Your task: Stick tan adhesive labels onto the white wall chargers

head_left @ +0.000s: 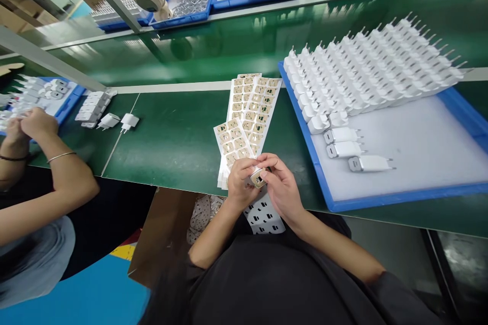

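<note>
At the table's front edge, my left hand (242, 185) is closed around a white plug-in charger (251, 179). Its port end faces up and carries a tan sticker (259, 179) with dark cut-outs. My right hand (284, 190) is closed on the same charger, the thumb against the sticker's edge; some fingertips are hidden. Just beyond my hands lie overlapping sheets of tan stickers (238, 95). Below them, over my lap, hangs a white sheet with black marks (264, 216).
To the right, a blue tray (331, 205) holds rows of white chargers (373, 66), pins up, and several lying flat. Two loose chargers (129, 122) lie left. A co-worker's hands (32, 124) work at another tray. A cardboard box (168, 228) stands below the edge.
</note>
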Motion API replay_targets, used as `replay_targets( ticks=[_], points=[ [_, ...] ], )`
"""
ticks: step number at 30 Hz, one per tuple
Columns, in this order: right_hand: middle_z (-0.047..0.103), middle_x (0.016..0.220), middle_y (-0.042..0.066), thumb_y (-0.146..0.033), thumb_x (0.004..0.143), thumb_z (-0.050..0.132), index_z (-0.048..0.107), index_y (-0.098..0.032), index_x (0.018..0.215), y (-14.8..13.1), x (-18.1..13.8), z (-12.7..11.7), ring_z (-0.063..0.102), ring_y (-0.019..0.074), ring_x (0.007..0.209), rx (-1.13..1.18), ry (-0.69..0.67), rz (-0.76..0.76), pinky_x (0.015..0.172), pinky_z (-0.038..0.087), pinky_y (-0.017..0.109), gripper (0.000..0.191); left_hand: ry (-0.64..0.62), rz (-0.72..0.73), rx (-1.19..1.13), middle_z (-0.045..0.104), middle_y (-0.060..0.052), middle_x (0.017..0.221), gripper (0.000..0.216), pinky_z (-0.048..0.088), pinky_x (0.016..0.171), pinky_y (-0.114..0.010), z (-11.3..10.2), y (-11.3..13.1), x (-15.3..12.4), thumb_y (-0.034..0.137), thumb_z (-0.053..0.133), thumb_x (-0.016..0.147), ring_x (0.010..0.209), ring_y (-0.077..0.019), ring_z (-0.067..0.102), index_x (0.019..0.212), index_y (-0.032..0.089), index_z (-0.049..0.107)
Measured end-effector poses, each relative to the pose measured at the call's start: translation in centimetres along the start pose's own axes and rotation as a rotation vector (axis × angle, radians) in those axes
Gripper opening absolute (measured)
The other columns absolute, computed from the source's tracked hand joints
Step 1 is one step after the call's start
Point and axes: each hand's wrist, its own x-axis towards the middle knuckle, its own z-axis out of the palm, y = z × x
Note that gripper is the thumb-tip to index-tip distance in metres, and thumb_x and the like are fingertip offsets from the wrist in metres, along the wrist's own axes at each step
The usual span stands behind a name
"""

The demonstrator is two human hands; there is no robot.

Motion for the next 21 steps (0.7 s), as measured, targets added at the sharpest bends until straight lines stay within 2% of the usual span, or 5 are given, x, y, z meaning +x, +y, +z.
replay_targets(
  ticks=[6, 9, 14, 17, 21],
  points=[
    [0.060, 0.111, 0.006, -0.027, 0.081, 0.062, 0.063, -0.025, 0.081, -0.2, 0.1, 0.1, 0.062, 0.0219, 0.105, 0.023, 0.022, 0.026, 0.086, 0.055, 0.036, 0.003, -0.011, 0.023, 0.028, 0.072, -0.003, 0.108, 0.040, 0.058, 0.079, -0.035, 0.0, 0.1, -0.1, 0.019, 0.074, 0.086, 0.095, -0.0188, 0.071, 0.116, 0.029, 0.049],
    [0.060, 0.112, 0.006, -0.026, 0.081, 0.062, 0.066, -0.025, 0.081, -0.1, 0.0, -0.1, 0.062, 0.0223, 0.108, 0.037, 0.013, 0.024, 0.090, 0.055, 0.037, 0.004, -0.008, 0.023, 0.015, 0.072, -0.004, 0.107, 0.041, 0.058, 0.078, -0.035, 0.0, 0.0, -0.1, 0.019, 0.074, 0.086, 0.094, -0.0187, 0.071, 0.117, 0.028, 0.049],
    [0.062, 0.127, 0.008, -0.025, 0.086, 0.061, 0.072, -0.028, 0.100, -0.4, -0.2, -1.2, 0.061, 0.0237, 0.118, -0.064, -0.090, -0.022, 0.094, 0.056, 0.038, 0.018, 0.003, -0.073, -0.076, 0.070, -0.003, 0.106, 0.044, 0.059, 0.076, -0.033, 0.0, -0.1, -0.2, 0.021, 0.078, 0.084, 0.094, -0.0181, 0.071, 0.116, 0.028, 0.048],
    [0.067, 0.125, 0.009, -0.029, 0.092, 0.064, 0.072, -0.027, 0.105, -1.4, 0.0, -1.9, 0.065, 0.0242, 0.115, -0.218, -0.133, -0.124, 0.090, 0.057, 0.038, 0.015, -0.005, -0.080, -0.083, 0.070, -0.004, 0.106, 0.039, 0.060, 0.075, -0.033, 0.1, 0.0, -0.1, 0.025, 0.077, 0.086, 0.093, -0.0180, 0.071, 0.113, 0.027, 0.049],
    [0.073, 0.108, 0.007, -0.028, 0.097, 0.062, 0.072, -0.026, 0.097, -2.8, 0.3, -2.2, 0.069, 0.0243, 0.104, -0.537, -0.090, -0.354, 0.090, 0.058, 0.042, 0.010, -0.018, -0.088, -0.086, 0.071, -0.005, 0.104, 0.033, 0.062, 0.076, -0.034, 0.2, 0.4, 0.2, 0.027, 0.074, 0.090, 0.093, -0.0177, 0.072, 0.112, 0.026, 0.050]
  ],
)
